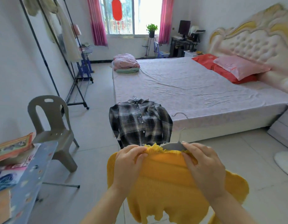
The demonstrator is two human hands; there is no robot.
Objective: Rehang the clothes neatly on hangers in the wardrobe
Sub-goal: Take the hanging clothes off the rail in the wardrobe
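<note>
left hand, right hand: fingers pinch frilly neck | ribbed yellow knit top | grey hanger

Two garments are near: one yellow ribbed knit top and one black-and-white plaid shirt. Three hangers show: one grey flat hanger, one bare wire hanger just right of the plaid shirt, one wire hook behind it. Far right, two pillows: one pink pillow, one red pillow.
</note>
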